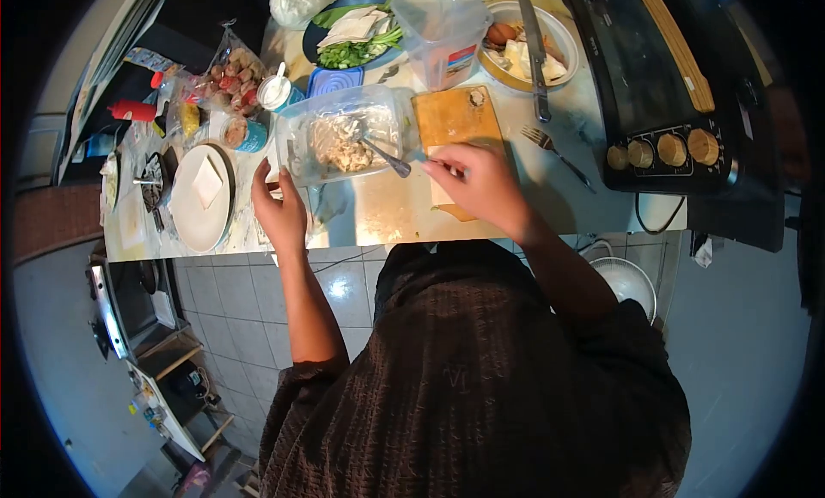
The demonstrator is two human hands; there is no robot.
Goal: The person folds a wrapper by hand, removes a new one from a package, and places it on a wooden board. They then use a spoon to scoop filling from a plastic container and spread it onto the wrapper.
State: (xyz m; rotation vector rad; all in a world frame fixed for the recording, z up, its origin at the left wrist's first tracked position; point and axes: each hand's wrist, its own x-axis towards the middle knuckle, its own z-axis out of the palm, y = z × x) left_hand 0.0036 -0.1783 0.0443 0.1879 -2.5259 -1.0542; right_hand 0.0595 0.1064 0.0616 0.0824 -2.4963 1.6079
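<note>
My left hand is beside the near left corner of a clear plastic container, fingers apart and holding nothing I can see. In the container is a pale, crumbly filling, with a metal spoon leaning over its right side. My right hand is over a wooden cutting board, thumb and fingers drawn together in a pinch. Anything between those fingertips is too small to make out. Beneath them a thin pale sheet lies on the board, partly covered by the hand.
A white plate bearing a pale square sheet sits at left. Behind are tubs, a plastic bag of round brownish food and a plate of greens. A knife rests across a bowl; a fork and black oven are right.
</note>
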